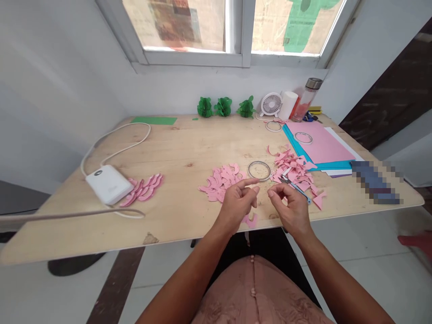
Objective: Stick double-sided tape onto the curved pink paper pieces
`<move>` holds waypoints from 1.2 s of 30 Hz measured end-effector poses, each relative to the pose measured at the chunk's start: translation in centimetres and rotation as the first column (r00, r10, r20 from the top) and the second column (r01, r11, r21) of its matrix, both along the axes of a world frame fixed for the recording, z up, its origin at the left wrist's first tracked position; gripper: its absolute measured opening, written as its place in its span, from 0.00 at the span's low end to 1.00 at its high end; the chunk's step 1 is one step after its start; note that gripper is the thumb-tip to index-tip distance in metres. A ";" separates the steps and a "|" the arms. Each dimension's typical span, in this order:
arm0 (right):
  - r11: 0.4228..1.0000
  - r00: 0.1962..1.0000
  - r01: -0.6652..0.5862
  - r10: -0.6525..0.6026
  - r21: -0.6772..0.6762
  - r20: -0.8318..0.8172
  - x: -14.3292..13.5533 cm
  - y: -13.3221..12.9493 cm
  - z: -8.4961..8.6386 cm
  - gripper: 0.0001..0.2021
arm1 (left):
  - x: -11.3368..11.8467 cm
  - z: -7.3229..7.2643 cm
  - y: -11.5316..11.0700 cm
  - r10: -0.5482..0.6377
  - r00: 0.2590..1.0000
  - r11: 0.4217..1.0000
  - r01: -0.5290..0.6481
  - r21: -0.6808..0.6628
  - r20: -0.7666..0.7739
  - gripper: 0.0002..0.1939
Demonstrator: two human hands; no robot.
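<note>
Blouse: nearest of all, dusty pink and buttoned down the front (232,294), at 6 o'clock, with 12 toward the window (246,36).
Left hand: over the tabletop (175,144), this hand (236,204) has its forefinger stretched toward 3 o'clock, thumb clear of it, the others curled; I see nothing pinched.
Right hand: facing it, this one (292,209) has thumb and forefinger pressed together; whether a sliver sits between them, I can't tell from here.
Tape roll: a thin ring (249,171) lying flat, so no long axis; 12 o'clock from the left fingertip, 11 from the right fingers. The left hand is nearer, its forefinger just by the near rim; I can't judge contact.
Curved pink cutouts: heaped (221,180) at 10 o'clock from the left fingers, near them.
Pink scraps: strewn (292,162) at 1 o'clock from the right fingers.
Blue-handled tool: perhaps scissors (302,192), among the scraps, long axis 10 to 4 o'clock, partly behind the right hand.
</note>
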State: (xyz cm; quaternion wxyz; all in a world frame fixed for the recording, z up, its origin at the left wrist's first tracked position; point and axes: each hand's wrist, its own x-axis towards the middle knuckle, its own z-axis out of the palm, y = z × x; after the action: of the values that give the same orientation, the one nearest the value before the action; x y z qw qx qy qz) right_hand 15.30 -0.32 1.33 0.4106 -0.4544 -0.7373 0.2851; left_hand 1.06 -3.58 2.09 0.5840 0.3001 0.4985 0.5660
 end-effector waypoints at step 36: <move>0.858 0.772 -0.162 -0.197 -0.487 -0.604 -2.1 -5.5 -2.5 0.28 | 1.4 -1.2 -5.5 0.183 0.981 0.983 -0.182 0.021 -0.061 0.08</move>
State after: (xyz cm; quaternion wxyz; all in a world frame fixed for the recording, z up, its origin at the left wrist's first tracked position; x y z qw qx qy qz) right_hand 13.24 -5.82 -1.18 0.5013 -0.4304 -0.4469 0.6031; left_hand 2.45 -9.08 0.89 0.5114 0.2751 0.5375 0.6115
